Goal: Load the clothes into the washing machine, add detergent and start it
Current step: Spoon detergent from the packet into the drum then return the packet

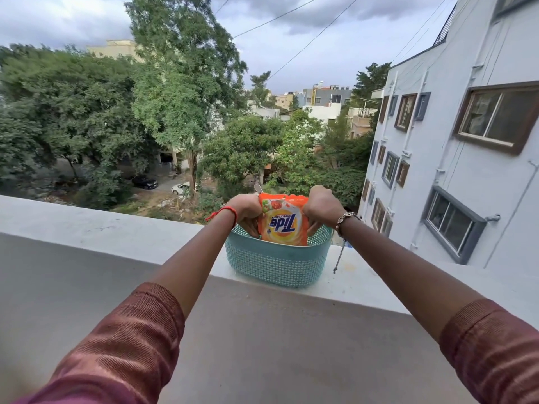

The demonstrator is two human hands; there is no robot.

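Two arms at full stretch from the maroon sleeves (125,345), out over the inner wall face toward the teal basket (277,263). Nearer than the basket: only bare wall, so ample room for drawing things back toward the body.

Basket set on the flat top of the ledge (116,228) and seemingly taking up most of its depth, front at the inner edge, back close to the outer one. Long open ledge to the left of the basket, a shorter run to its right.

Standing up out of the basket: the orange detergent packet (283,223), logo upside down toward the camera. Left hand (248,212) curled round the packet's left edge, fingers down inside the basket. Right hand (319,209) curled round its right edge likewise. Sealed or open at the top: cannot tell; if open, a risk of powder spilling on tipping.

Hanging from the right wrist beside the basket's right wall: a bracelet chain (339,252), likely to catch in the lattice and drag the basket on the lift.

Just behind the packet, a grey tip (258,188), too small to identify.

Beyond the basket: a sheer drop to trees and parked cars. Main hazard, by judgement: a slip or outward jerk sending packet or basket over. Safer lifted straight up, then pulled inward.

No washing machine or clothes in view.
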